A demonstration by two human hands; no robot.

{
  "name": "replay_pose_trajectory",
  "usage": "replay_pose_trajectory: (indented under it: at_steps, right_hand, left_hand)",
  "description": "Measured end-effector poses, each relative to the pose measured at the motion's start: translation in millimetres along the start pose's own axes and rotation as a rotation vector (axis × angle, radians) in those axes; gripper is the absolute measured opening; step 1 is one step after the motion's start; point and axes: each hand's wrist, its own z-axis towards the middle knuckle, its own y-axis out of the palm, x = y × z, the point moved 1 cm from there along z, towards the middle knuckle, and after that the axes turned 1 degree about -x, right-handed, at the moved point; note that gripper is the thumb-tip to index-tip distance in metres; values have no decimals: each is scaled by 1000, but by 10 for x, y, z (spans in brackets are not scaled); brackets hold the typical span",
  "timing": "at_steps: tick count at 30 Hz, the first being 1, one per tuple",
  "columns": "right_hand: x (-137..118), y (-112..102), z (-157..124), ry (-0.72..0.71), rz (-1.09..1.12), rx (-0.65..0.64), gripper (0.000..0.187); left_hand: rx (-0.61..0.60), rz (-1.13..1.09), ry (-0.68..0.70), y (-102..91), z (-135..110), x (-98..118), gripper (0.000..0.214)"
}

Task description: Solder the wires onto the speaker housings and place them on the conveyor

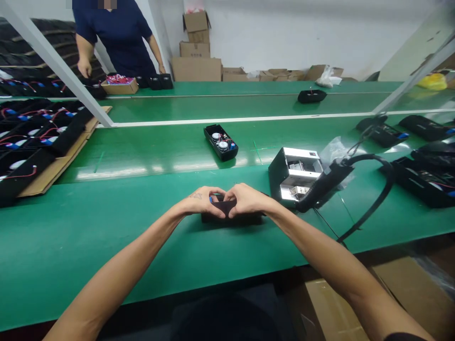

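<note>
Both my left hand [199, 202] and right hand [245, 200] are pressing together on the black housing [231, 214] (mostly hidden), which is lying just left of the metal fixture [296, 177] on the green bench [106, 237].

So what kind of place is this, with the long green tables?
Probably a factory assembly line. Many alike black speaker cases lie in rows on the long green bench, both hands press on one case, and another worker stands farther along.
</note>
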Motion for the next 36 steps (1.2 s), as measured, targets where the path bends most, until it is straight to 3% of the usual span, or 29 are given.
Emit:
replay_pose_trajectory:
  at_steps: [9,13,18,26,36]
  right_hand:
    - [38,-52,102,43,56,-112,27]
    - [-2,-50,60,40,-39,-67,32]
    - [7,-29,91,103,21,-31,31]
    - [36,-57,241,172,87,-154,26]
    - [-119,93,26,250,-47,-53,32]
  left_hand:
    - [-26,-66,-49,-26,32,18,67]
    - [-32,-85,-49,-26,33,36,64]
    - [-44,-103,-80,-31,44,38,67]
    - [-47,-111,-61,-36,70,-8,67]
    - [9,42,-44,78,-27,-12,63]
